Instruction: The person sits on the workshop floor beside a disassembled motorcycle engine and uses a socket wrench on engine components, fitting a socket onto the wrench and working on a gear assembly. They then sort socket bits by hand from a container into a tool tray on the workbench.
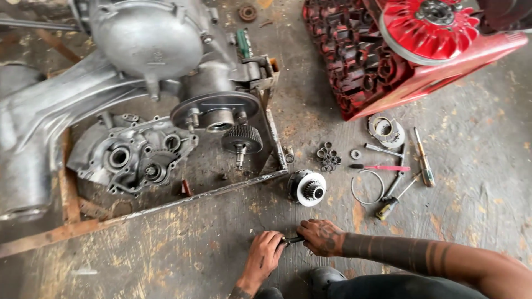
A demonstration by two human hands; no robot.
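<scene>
While both hands point(265, 256) point(321, 237) grip what seems a small dark tool point(292, 240), a toothed hub point(307, 187) lies near.

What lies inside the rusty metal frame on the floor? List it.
Inside the rusty metal frame: a grey cast engine case half and a toothed steel gear on a shaft. The large silver engine covers the frame's far part.

A small dark tool point(292, 240) lies low over the dirty floor, at about 6 o'clock in the view. It is thin and black, and it lies almost flat, running from side to side. Both ends are hidden inside fingers, so only its short middle part shows. I cannot tell what kind of tool it is.
</scene>
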